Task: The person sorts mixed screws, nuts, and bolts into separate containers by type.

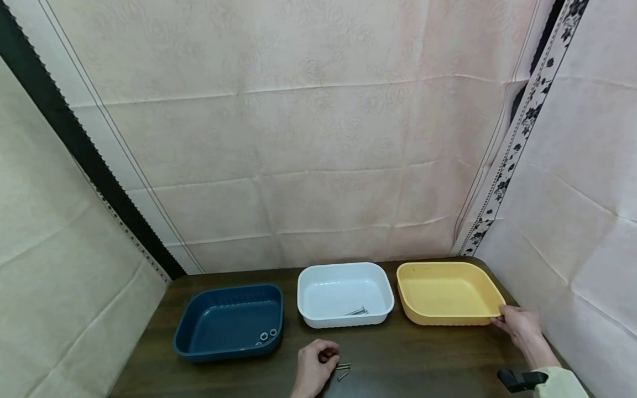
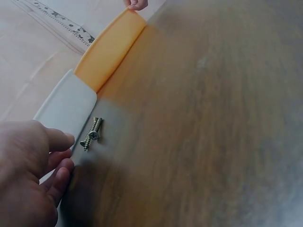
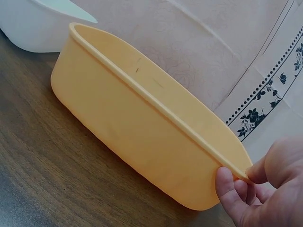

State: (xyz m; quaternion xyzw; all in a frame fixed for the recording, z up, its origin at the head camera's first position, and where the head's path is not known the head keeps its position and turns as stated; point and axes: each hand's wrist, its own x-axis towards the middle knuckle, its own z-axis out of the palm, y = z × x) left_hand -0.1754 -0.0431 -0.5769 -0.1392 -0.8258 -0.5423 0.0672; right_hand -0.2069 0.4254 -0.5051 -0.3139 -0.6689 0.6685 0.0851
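In the head view my left hand (image 1: 314,366) is at the front middle of the table, its fingers loosely curled beside a few small screws (image 1: 343,367). The left wrist view shows these screws (image 2: 93,133) lying on the wood just past my fingertips, with nothing visible between thumb and fingers. My right hand (image 1: 520,326) pinches the front right corner of a yellow tray (image 1: 450,293). Up close in the right wrist view, thumb and fingers grip the rim of that yellow tray (image 3: 132,118), which stands on the table.
A white tray (image 1: 343,287) holding several silver screws (image 1: 358,311) stands in the middle. At left is a dark blue tray (image 1: 224,323) with a few metal nuts (image 1: 264,336) in its front right corner. Cloth hangs behind and on both sides of the brown wooden table (image 1: 413,365).
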